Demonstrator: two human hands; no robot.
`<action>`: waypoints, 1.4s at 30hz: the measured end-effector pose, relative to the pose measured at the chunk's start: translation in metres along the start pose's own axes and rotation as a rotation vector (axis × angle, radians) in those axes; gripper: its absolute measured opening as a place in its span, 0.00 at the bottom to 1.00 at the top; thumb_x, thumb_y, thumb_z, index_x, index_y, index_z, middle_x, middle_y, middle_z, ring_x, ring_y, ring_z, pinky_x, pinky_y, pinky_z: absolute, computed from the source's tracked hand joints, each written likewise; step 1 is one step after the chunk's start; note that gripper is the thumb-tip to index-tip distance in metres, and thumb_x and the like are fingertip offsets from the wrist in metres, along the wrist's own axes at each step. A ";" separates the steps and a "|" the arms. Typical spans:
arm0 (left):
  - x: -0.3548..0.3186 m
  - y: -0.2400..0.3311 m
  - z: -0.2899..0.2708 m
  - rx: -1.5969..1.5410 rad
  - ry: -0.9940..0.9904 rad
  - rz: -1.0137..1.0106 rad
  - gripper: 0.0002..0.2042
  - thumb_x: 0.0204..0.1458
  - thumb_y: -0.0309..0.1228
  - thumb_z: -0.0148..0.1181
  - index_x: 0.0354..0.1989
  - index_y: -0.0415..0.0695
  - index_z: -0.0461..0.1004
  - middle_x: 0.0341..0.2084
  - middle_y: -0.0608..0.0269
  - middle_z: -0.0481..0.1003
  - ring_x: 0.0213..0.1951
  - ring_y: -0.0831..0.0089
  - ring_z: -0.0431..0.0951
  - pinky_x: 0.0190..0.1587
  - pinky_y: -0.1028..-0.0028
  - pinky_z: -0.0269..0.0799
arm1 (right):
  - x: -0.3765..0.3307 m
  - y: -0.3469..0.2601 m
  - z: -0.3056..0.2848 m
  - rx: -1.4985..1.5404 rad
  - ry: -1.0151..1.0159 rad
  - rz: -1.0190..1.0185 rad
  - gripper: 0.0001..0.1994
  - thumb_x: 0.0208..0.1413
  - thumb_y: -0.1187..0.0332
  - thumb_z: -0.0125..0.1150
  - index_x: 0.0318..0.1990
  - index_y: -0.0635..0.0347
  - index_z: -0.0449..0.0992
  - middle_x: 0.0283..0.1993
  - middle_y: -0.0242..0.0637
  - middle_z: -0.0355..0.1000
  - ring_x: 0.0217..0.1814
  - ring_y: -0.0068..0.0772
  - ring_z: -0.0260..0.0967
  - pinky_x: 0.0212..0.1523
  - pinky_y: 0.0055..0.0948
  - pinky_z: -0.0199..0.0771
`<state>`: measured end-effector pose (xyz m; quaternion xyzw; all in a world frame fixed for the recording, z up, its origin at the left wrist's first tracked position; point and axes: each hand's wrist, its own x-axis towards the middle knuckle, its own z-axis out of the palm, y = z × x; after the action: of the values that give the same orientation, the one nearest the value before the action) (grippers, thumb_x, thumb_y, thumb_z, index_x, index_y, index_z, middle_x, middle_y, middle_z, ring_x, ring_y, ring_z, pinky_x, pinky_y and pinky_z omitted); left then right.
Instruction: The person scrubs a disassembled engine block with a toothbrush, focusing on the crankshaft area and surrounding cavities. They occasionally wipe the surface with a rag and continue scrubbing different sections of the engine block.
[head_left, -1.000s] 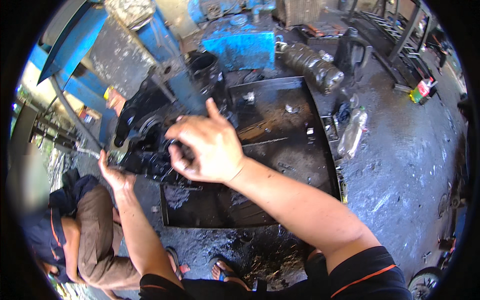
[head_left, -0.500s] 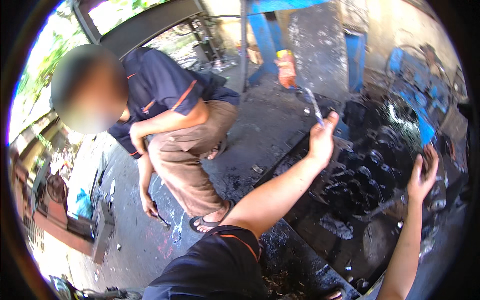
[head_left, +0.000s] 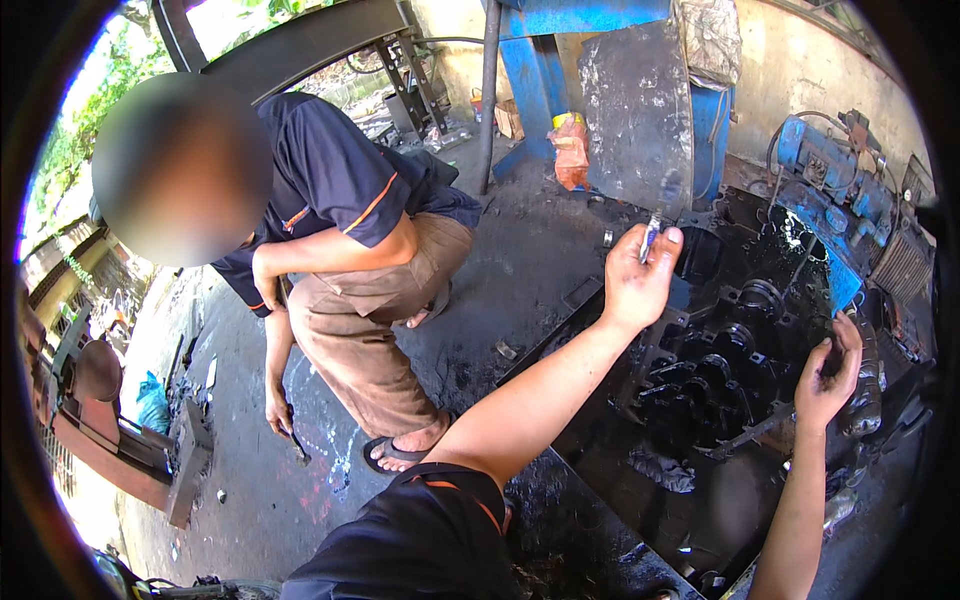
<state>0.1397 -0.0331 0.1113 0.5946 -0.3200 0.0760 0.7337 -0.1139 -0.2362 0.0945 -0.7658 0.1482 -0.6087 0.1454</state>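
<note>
My left hand (head_left: 640, 278) is closed around a slim, brush-like tool (head_left: 653, 232) with a pale and blue handle, held upright; its dark upper end is blurred. Below and to the right of that hand lies a black, oily engine block (head_left: 722, 365) with rows of rounded bearing saddles. My right hand (head_left: 830, 378) is beyond the block's right side, fingers loosely curled and thumb apart, palm darkened with grime. Its fingertips are close to the lower corner of a blue sheet-like piece (head_left: 846, 285); whether they touch it, I cannot tell.
A co-worker (head_left: 370, 290) crouches at left, a small dark-handled tool (head_left: 296, 440) in the lowered hand. A blue machine with a motor (head_left: 825, 160) stands back right. An orange bag (head_left: 571, 155) leans by a stained panel (head_left: 640, 110). Rusty-red machinery (head_left: 110, 440) stands far left.
My left hand has lowered slightly and turned, the tool now more upright. The right hand has shifted a little left and down. The view has tilted slightly and is sharper.
</note>
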 end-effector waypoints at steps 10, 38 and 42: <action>-0.003 0.021 0.006 0.136 -0.082 0.352 0.13 0.56 0.33 0.73 0.29 0.42 0.73 0.25 0.62 0.69 0.27 0.69 0.70 0.32 0.70 0.68 | 0.006 -0.005 0.004 -0.055 -0.026 -0.085 0.13 0.61 0.78 0.62 0.53 0.70 0.75 0.57 0.50 0.77 0.61 0.47 0.75 0.66 0.40 0.69; -0.001 0.014 0.015 0.066 -0.098 0.184 0.14 0.55 0.27 0.72 0.24 0.43 0.70 0.21 0.70 0.65 0.25 0.80 0.63 0.30 0.74 0.62 | 0.011 -0.013 0.004 -0.205 -0.090 -0.185 0.10 0.58 0.79 0.63 0.47 0.67 0.78 0.51 0.48 0.80 0.55 0.50 0.78 0.60 0.42 0.74; -0.001 0.013 0.015 0.041 -0.111 0.184 0.14 0.55 0.29 0.73 0.24 0.43 0.70 0.21 0.69 0.67 0.24 0.78 0.64 0.29 0.73 0.62 | 0.012 -0.020 0.004 -0.199 -0.091 -0.173 0.09 0.58 0.79 0.63 0.45 0.65 0.79 0.50 0.47 0.81 0.54 0.50 0.79 0.59 0.42 0.75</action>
<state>0.1270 -0.0433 0.1225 0.5809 -0.4119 0.1167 0.6923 -0.1066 -0.2226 0.1130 -0.8131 0.1346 -0.5659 0.0220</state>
